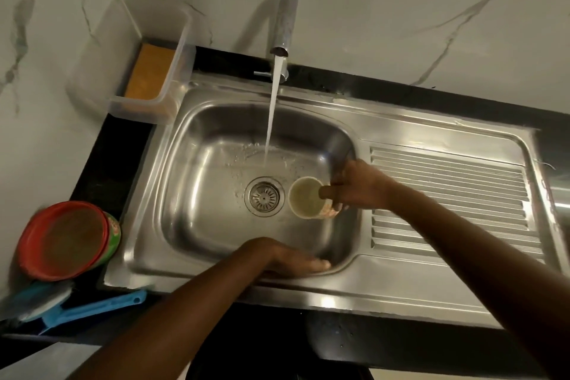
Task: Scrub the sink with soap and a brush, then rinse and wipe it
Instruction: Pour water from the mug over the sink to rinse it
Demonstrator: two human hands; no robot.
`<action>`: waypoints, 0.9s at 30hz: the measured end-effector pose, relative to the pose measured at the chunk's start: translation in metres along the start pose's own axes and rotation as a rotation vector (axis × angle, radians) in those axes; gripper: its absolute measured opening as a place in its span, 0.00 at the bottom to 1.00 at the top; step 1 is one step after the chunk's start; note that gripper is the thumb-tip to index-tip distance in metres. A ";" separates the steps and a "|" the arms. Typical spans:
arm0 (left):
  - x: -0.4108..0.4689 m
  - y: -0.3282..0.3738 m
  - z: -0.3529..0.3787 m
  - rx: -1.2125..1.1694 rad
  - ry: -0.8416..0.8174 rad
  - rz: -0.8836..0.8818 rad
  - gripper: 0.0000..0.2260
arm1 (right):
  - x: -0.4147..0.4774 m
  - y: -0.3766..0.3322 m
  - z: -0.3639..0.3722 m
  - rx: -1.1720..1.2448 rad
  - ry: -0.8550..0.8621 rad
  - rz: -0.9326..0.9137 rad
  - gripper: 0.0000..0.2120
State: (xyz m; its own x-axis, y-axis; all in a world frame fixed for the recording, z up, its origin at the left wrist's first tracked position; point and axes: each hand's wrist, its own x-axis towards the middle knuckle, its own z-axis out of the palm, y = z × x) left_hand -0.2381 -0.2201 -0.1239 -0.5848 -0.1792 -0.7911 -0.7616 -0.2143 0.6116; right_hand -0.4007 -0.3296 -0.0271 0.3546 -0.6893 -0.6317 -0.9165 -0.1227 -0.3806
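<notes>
A stainless steel sink [197,188] lies below me, with a round drain strainer [264,196] in its floor. Water runs from the tap [285,21] and lands just behind the drain. My right hand [359,185] grips a pale cup [305,198] with water in it, thumb over the rim, low in the basin right of the drain. My left hand [290,259] rests flat with straight fingers on the basin's near wall. A blue brush [77,307] lies on the dark counter at the front left.
A ribbed draining board [447,194] extends right of the basin. A clear plastic tub holding an orange sponge [148,74] stands at the back left. A red-lidded container [66,239] sits on the counter left of the sink. Marble wall behind.
</notes>
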 end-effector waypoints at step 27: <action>0.016 -0.072 -0.068 0.253 0.235 -0.154 0.24 | 0.012 -0.043 0.067 1.662 0.236 0.552 0.09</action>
State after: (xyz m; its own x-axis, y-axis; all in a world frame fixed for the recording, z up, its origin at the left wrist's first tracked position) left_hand -0.1734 -0.2732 -0.1802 -0.4004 -0.3851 -0.8315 -0.8976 -0.0175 0.4404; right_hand -0.3444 -0.2850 -0.0636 -0.0722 -0.4931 -0.8670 0.2838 0.8232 -0.4918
